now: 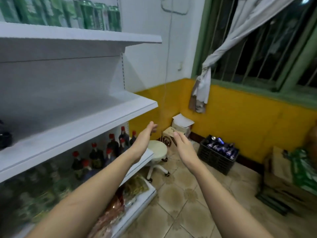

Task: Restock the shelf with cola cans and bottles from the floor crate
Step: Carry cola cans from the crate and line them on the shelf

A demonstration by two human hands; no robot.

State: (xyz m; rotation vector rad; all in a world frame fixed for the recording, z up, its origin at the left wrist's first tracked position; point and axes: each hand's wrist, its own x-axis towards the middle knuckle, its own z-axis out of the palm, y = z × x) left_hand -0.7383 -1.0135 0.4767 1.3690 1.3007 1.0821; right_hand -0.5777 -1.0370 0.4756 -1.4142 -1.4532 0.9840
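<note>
A black plastic crate (214,158) stands on the tiled floor against the yellow wall, holding several dark blue cans and bottles (221,146). A white middle shelf (82,127) runs along the left, bare over most of its length, with a dark object (5,140) at its far left edge. My left hand (145,136) and my right hand (183,145) are stretched out in front of me with straight fingers, holding nothing. Both hands hover in the air between the shelf's end and the crate, well short of the crate.
Green cans (96,16) fill the top shelf. Red-capped dark bottles (109,150) stand on the lower shelf. A round white stool on wheels (157,150) sits by the shelf end, cardboard boxes (178,129) in the corner, and a carton with green packs (295,170) at right.
</note>
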